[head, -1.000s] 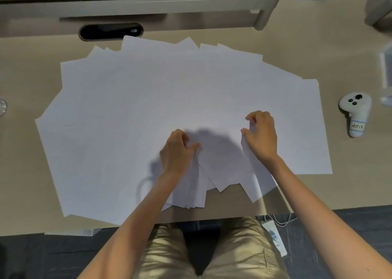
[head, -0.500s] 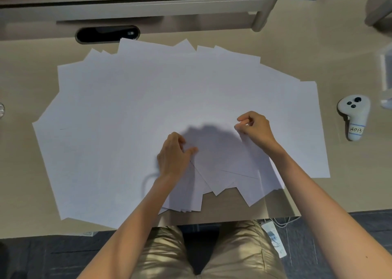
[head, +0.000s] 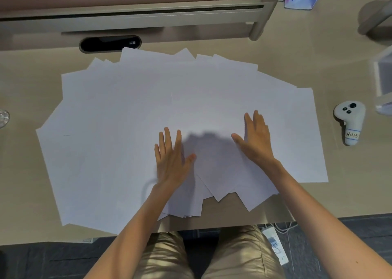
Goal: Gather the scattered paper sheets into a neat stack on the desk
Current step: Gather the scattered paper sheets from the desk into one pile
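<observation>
Desk: the beige flat-topped desk point(head: 343, 196) fills most of your view, its near edge just above your knees.
Paper: the white paper sheets point(head: 118, 134) lie fanned in a wide overlapping half-circle across the middle of the desk, from the left side to the right. Their corners converge near you, and a few of those corners poke past the desk's near edge. They are spread out, not stacked.
Shelf: a long grey metal riser shelf point(head: 148, 18) runs along the far side, beyond the paper.
Left hand: your left hand point(head: 171, 162) lies palm down on the sheets just left of where they converge, fingers straight and slightly spread, thumb out to the right. It grasps nothing.
Right hand: your right hand point(head: 256, 139) lies flat on the sheets to the right and a little farther away, fingers straight and together, thumb pointing left. It grasps nothing either.
Slot: a black oval cable opening point(head: 110, 44) sits in the desk at far left, touching the fan's far edge.
Controller: a white handheld controller with dark buttons and a handwritten label point(head: 349, 120) rests on the desk to the right, near the paper but apart from it.
</observation>
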Available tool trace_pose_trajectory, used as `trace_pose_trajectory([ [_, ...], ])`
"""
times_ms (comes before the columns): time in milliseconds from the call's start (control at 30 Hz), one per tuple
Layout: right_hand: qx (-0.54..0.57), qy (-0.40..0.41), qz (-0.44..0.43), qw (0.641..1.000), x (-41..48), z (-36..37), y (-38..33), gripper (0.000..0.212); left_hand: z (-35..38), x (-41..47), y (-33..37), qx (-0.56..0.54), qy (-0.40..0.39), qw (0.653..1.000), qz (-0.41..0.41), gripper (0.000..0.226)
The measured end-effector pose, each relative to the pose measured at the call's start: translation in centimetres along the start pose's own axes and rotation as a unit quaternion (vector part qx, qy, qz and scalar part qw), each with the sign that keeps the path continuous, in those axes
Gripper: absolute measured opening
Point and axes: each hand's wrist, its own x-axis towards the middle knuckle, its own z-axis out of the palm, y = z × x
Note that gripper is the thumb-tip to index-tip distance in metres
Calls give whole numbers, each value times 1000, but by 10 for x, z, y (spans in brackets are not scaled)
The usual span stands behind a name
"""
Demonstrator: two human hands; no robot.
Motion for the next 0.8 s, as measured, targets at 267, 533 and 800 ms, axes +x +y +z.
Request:
trace_pose_trajectory([
  [267, 2, 94, -7, 996, -21, 16, -4, 68, -5, 2, 21, -137, 91, 986, 22, 45],
  [533, 35, 79, 79, 993, -22, 11, 10, 69, -23, 19, 56, -365, 14, 916, -166, 39],
  [800, 83, 112, 94, 986, -25, 12, 8, 64, -26, 36, 62, -466, -80, 846, -245, 53],
])
